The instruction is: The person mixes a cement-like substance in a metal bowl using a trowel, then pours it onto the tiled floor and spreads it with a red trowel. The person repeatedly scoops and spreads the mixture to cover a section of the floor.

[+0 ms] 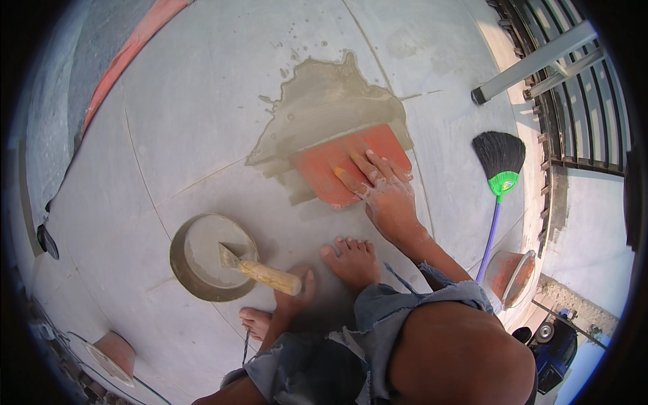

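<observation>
My right hand [390, 201], smeared with pale grey paste, presses its fingers on a flat red spreader [320, 169] and holds it at its near edge. Two of its fingers have yellow-orange tips. Under and beyond the spreader lies a puddle of wet grey slurry [324, 101] on the tiled floor. To the left, a round tub [182, 273] holds more grey mix. A trowel [270, 275] with a wooden handle leans in it, handle out over the rim. My left hand [295, 297] is low beside the handle's end; its fingers are mostly hidden, so its grip is unclear.
My bare right foot [351, 264] is close to the spreader. On the right are a black-bristled broom [499, 158], a metal ladder leg [533, 62] and a reddish bucket [509, 280]. Another bucket [108, 358] stands lower left. Grey sheeting with a red edge [125, 64] lies upper left.
</observation>
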`<state>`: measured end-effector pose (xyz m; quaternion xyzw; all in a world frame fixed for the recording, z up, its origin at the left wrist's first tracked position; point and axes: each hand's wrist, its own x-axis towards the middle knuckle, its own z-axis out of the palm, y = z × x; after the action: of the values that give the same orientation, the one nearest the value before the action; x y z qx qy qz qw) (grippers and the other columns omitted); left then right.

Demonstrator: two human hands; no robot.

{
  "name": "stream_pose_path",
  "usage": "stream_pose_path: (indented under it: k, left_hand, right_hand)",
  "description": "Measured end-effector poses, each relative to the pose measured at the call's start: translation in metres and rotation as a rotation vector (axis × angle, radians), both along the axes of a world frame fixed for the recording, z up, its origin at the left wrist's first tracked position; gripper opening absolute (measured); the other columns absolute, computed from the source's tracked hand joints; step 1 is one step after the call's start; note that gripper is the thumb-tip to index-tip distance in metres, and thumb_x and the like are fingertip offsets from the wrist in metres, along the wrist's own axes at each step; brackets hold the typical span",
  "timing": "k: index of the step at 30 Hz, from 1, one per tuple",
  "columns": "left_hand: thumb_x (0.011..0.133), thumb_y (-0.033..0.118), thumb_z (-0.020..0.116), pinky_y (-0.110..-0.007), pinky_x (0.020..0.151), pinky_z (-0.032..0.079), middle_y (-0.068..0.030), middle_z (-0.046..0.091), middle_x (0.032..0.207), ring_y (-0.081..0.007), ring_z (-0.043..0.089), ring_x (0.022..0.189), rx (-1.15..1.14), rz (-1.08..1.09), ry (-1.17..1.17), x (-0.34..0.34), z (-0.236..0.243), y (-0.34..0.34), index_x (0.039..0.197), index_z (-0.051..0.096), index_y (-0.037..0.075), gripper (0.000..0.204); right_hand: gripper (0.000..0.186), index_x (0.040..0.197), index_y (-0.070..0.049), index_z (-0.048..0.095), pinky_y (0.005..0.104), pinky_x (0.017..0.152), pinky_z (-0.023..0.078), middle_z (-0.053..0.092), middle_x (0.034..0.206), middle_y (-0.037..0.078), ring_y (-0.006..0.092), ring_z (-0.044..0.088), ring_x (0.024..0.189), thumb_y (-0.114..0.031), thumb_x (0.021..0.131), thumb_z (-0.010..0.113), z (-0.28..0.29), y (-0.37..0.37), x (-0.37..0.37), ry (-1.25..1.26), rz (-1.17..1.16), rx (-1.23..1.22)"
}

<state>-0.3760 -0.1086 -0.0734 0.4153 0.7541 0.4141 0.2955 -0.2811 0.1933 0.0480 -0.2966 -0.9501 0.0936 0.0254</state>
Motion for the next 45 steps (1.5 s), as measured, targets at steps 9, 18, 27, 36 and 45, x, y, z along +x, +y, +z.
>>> stream_pose_path:
  k: [9,18,27,36,45]
  left_hand:
    - [0.089,0.011,0.075,-0.041,0.061,0.05,-0.0103,0.071,0.084,-0.0313,0.065,0.066,-0.034,0.03,-0.028,0.002,0.004,0.0,0.099,0.073,0.009,0.011]
    - [0.09,0.009,0.074,-0.04,0.063,0.053,-0.0116,0.072,0.087,-0.0306,0.067,0.069,0.006,0.023,-0.058,0.003,-0.005,-0.004,0.102,0.073,0.007,0.012]
    - [0.09,0.009,0.074,-0.042,0.064,0.053,-0.0125,0.072,0.088,-0.0331,0.068,0.072,-0.004,0.021,-0.081,0.006,-0.004,-0.002,0.101,0.072,0.007,0.012]
    - [0.09,0.011,0.074,-0.043,0.065,0.053,-0.0123,0.071,0.086,-0.0344,0.068,0.073,-0.038,0.016,-0.073,0.002,0.003,-0.002,0.098,0.072,0.007,0.009]
    - [0.095,0.01,0.072,-0.034,0.058,0.048,-0.0089,0.068,0.082,-0.0212,0.062,0.064,-0.026,-0.012,-0.04,0.002,-0.004,-0.006,0.104,0.071,0.004,0.011]
  right_hand:
    - [0.058,0.142,-0.031,0.068,0.0492,0.119,0.041,0.058,0.154,0.009,0.0328,0.052,0.145,-0.005,0.09,0.065,0.001,-0.003,0.06,-0.096,-0.036,-0.024]
    - [0.058,0.143,-0.031,0.067,0.0491,0.117,0.046,0.057,0.156,0.006,0.03,0.052,0.145,-0.006,0.091,0.066,-0.021,0.05,0.044,0.04,0.029,0.013]
    - [0.06,0.146,-0.025,0.063,0.0467,0.103,0.055,0.073,0.128,0.011,0.0317,0.07,0.121,-0.001,0.091,0.067,0.019,0.043,0.059,0.02,-0.159,0.031]
    - [0.048,0.144,0.004,0.052,0.0318,0.092,0.057,0.074,0.121,0.016,0.0187,0.073,0.105,-0.01,0.102,0.069,0.013,0.134,0.124,0.626,-0.653,-0.371]
    - [0.048,0.144,0.001,0.052,0.0317,0.093,0.058,0.073,0.123,0.014,0.0168,0.072,0.106,-0.013,0.102,0.07,-0.041,0.138,0.133,0.806,-0.809,-0.742]
